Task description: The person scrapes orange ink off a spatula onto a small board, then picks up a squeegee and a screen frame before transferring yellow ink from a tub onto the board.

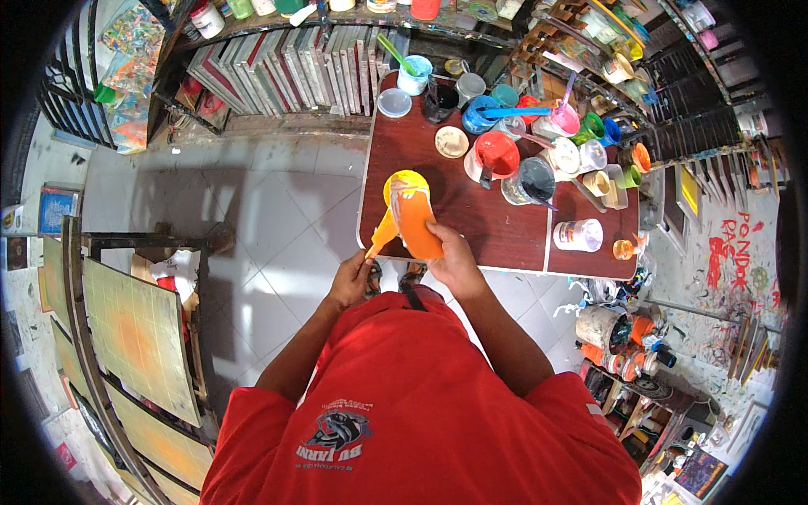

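Near the table's front left corner, my left hand pinches the narrow end of a yellow-orange spatula. Its broad part slopes up to a tub of bright yellow paint. My right hand is closed around an orange plastic piece, smeared with pale paint along its upper left edge. That piece tilts over the tub's near side and covers part of it. Whether it is a flat scraper or the side of a container, I cannot tell. The two held things come close together just below the yellow paint.
The dark red table carries several paint tubs, including a red one and a grey one. A white tub lies on its side near the right. Framed screens stand behind; a rack of panels is at left.
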`<action>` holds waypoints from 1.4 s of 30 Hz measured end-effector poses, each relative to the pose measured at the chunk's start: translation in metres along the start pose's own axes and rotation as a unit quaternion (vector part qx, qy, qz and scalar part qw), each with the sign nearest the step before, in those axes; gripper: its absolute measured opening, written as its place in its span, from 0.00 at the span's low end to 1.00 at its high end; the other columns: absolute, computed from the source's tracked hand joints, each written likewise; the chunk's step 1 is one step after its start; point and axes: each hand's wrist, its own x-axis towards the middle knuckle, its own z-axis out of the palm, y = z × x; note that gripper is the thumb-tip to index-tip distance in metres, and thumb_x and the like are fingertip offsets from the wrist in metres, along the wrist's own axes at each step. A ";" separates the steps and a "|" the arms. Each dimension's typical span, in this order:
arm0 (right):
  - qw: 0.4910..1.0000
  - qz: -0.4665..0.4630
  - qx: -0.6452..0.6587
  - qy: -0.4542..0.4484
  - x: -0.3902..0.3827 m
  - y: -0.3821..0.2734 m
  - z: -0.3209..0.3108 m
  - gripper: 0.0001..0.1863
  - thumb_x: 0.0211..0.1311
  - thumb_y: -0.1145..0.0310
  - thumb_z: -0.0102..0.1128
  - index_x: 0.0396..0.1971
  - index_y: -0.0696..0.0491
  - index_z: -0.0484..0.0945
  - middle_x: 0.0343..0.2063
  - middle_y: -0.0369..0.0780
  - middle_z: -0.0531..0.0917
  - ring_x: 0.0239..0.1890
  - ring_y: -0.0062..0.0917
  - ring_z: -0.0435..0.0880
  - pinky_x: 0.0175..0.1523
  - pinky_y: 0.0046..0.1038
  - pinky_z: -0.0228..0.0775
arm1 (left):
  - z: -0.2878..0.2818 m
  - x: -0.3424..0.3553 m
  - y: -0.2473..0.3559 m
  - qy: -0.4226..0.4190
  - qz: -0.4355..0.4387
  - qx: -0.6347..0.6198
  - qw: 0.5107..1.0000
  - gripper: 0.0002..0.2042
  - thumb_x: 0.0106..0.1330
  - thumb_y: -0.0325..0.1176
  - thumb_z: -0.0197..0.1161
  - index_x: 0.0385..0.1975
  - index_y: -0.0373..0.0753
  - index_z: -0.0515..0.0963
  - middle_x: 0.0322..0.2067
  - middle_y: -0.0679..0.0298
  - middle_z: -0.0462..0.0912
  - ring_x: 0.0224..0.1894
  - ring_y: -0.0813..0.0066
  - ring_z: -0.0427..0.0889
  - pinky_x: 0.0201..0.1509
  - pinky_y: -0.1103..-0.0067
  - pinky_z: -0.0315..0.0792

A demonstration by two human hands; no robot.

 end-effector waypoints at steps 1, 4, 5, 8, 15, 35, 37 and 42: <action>1.000 -0.012 0.004 0.012 0.006 -0.006 0.000 0.15 0.63 0.68 0.50 0.45 0.62 0.72 0.41 0.44 0.80 0.42 0.30 0.81 0.48 0.30 0.73 | -0.002 -0.001 -0.006 0.019 0.020 0.019 0.999 0.08 0.72 0.33 0.46 0.38 0.35 0.68 0.23 0.69 0.66 0.27 0.81 0.63 0.32 0.82 0.62; 0.990 -0.095 -0.107 0.013 0.016 -0.024 -0.006 0.14 0.62 0.67 0.52 0.41 0.62 0.74 0.38 0.43 0.81 0.38 0.30 0.82 0.44 0.30 0.73 | -0.014 -0.001 -0.047 0.076 0.037 0.061 0.995 0.08 0.72 0.34 0.46 0.37 0.37 0.68 0.21 0.73 0.64 0.24 0.84 0.61 0.28 0.83 0.61; 0.978 -0.131 -0.165 0.008 0.020 -0.029 -0.012 0.13 0.62 0.67 0.53 0.40 0.62 0.76 0.36 0.42 0.81 0.37 0.30 0.82 0.43 0.30 0.73 | -0.018 0.000 -0.059 0.083 0.032 0.040 0.995 0.08 0.72 0.35 0.46 0.36 0.38 0.69 0.20 0.73 0.63 0.23 0.85 0.61 0.27 0.84 0.60; 0.817 -0.266 -0.507 0.077 0.034 -0.043 -0.041 0.12 0.60 0.66 0.54 0.35 0.60 0.78 0.30 0.48 0.82 0.34 0.35 0.83 0.36 0.33 0.71 | -0.022 0.004 -0.067 0.107 0.005 -0.010 0.994 0.08 0.72 0.36 0.46 0.33 0.41 0.68 0.19 0.76 0.59 0.21 0.88 0.57 0.23 0.85 0.56; 0.496 -0.387 -0.765 0.135 0.050 -0.050 -0.084 0.08 0.59 0.68 0.50 0.28 0.57 0.75 0.27 0.48 0.77 0.31 0.47 0.77 0.34 0.45 0.68 | -0.014 0.008 -0.048 0.136 -0.018 0.092 0.986 0.11 0.72 0.38 0.47 0.32 0.36 0.68 0.18 0.71 0.63 0.21 0.82 0.62 0.24 0.80 0.61; 0.310 -0.326 -0.889 0.079 0.099 -0.036 -0.095 0.11 0.59 0.68 0.51 0.39 0.54 0.77 0.35 0.41 0.79 0.35 0.36 0.79 0.38 0.35 0.75 | 0.003 -0.014 -0.012 0.167 -0.129 -0.004 0.978 0.09 0.71 0.34 0.47 0.33 0.35 0.70 0.24 0.62 0.76 0.26 0.79 0.73 0.29 0.79 0.68; 0.283 -0.325 -0.899 0.085 0.104 -0.034 -0.095 0.11 0.57 0.68 0.51 0.38 0.54 0.77 0.40 0.41 0.79 0.39 0.35 0.80 0.40 0.35 0.76 | 0.001 -0.013 -0.022 0.178 -0.125 0.068 0.974 0.10 0.71 0.34 0.47 0.32 0.35 0.70 0.24 0.60 0.76 0.26 0.76 0.72 0.30 0.77 0.68; 0.238 -0.303 -0.919 0.082 0.114 -0.035 -0.103 0.11 0.56 0.69 0.51 0.38 0.53 0.77 0.42 0.41 0.78 0.39 0.33 0.80 0.39 0.32 0.77 | 0.001 -0.013 -0.023 0.184 -0.141 0.037 0.972 0.11 0.71 0.37 0.47 0.34 0.34 0.69 0.20 0.63 0.69 0.23 0.78 0.65 0.27 0.77 0.63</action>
